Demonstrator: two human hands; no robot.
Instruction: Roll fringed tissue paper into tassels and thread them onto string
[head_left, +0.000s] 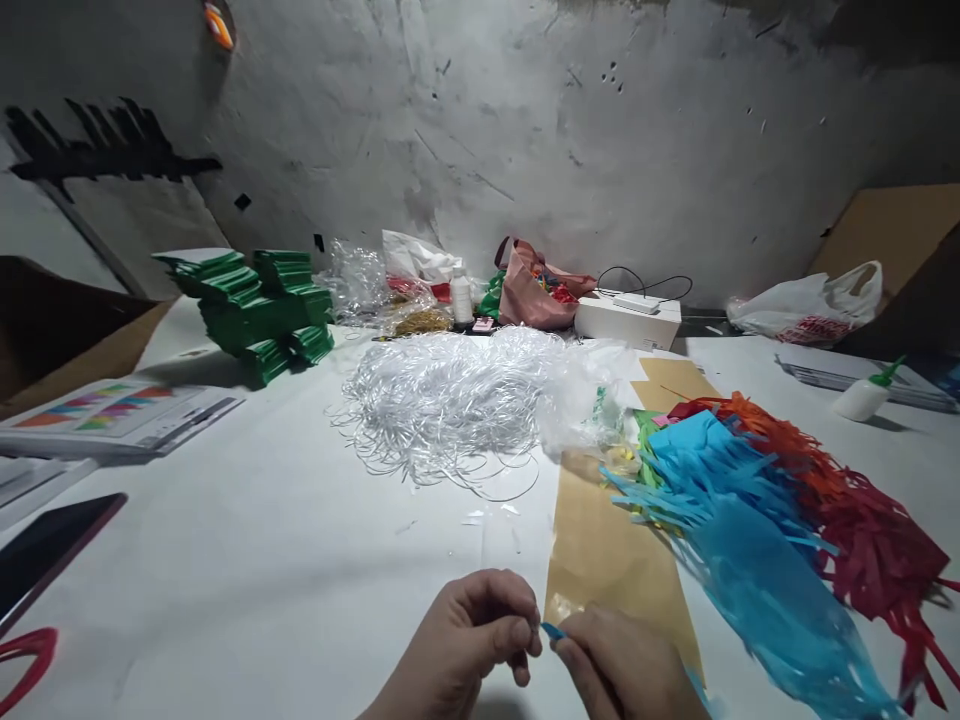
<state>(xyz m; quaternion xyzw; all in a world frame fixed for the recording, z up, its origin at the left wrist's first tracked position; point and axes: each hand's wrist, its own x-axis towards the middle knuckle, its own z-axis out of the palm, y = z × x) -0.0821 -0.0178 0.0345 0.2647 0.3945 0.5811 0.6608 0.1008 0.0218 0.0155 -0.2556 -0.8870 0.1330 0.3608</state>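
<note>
My right hand pinches a small twisted end of blue tissue paper between thumb and fingers, and more blue shows by the wrist. Close beside it, my left hand is closed with thumb and fingertips together; whatever it may hold is too small to make out. Under my right hand lies a strip of brown paper. To the right spreads a pile of fringed blue tissue paper, with orange fringe and dark red fringe behind it.
A heap of silvery white string covers the table's middle. Stacked green bundles and printed sheets stand left, near a phone-like dark slab. Behind are a pink bag and white box; a glue bottle stands right.
</note>
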